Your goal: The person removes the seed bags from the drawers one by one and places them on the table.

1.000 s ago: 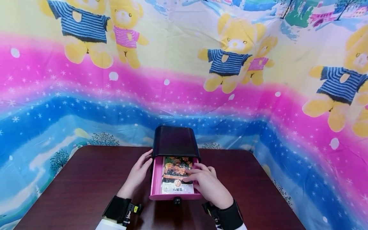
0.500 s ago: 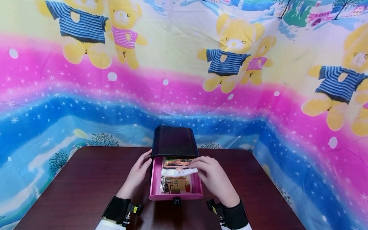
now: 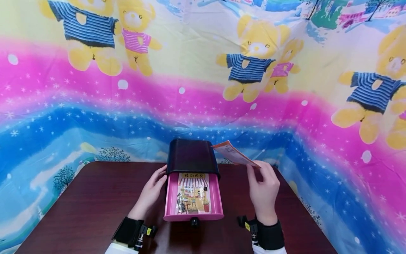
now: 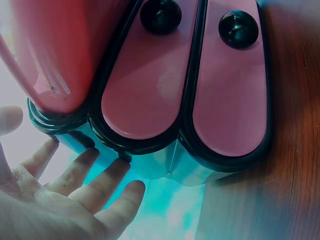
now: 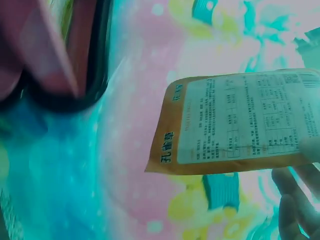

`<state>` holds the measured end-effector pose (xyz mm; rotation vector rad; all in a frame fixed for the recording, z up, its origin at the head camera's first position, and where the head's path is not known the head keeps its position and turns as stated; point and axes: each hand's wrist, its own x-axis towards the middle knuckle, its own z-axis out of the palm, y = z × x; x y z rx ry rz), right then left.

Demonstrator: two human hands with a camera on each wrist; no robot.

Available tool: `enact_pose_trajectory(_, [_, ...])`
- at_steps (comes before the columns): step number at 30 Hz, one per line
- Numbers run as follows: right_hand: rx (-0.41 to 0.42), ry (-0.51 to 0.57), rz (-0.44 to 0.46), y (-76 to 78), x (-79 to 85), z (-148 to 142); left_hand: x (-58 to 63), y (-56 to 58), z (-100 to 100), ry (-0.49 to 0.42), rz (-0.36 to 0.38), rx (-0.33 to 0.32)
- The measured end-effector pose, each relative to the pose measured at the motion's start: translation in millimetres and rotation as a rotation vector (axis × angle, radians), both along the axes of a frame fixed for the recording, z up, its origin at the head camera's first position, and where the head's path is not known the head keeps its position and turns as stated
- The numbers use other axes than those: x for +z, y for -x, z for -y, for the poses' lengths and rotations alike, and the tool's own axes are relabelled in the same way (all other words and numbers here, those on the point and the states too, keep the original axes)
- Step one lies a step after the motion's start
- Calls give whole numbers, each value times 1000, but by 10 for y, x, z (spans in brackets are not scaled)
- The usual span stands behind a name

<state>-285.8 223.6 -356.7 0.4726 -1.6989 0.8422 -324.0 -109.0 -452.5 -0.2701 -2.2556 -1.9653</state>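
Observation:
My right hand (image 3: 265,188) pinches an orange-edged seed packet (image 3: 235,153) by its corner, raised to the right of a small black drawer cabinet (image 3: 192,155). In the right wrist view the seed packet (image 5: 240,122) turns its pale, text-covered back to the camera. The cabinet's pink top drawer (image 3: 194,217) is pulled out. A second packet (image 3: 192,197), printed with a striped awning and a shop scene, lies in it. My left hand (image 3: 149,195) rests its outstretched fingers along the cabinet's left side; the left wrist view shows these fingers (image 4: 107,187) extended at its wall.
Two closed pink drawers with black knobs (image 4: 239,29) sit below the pulled-out one. The cabinet stands toward the back of a dark wooden table (image 3: 104,197). A patterned teddy-bear cloth (image 3: 196,88) hangs behind the table and to its sides.
My right hand has gripped the flower-printed seed packet, lifted it from the drawer and carried it up and to the right. The shop-scene packet beneath is now uncovered. My left hand stays put.

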Motion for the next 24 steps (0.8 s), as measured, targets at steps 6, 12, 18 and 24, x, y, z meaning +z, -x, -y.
enact_pose_trajectory(6, [-150, -52, 123, 152, -126, -194, -4, 0, 6, -3, -4, 0])
enact_pose_trajectory(12, [-219, -172, 340, 366, -381, -333, -4, -1, 7, 3, -5, 4])
enact_pose_trajectory(18, [-158, -289, 468, 534, -663, -441, -3, -4, 9, 0, -1, -1])
enact_pose_trajectory(24, [-166, -372, 639, 541, -702, -421, 4, -3, 9, -9, -4, -5])
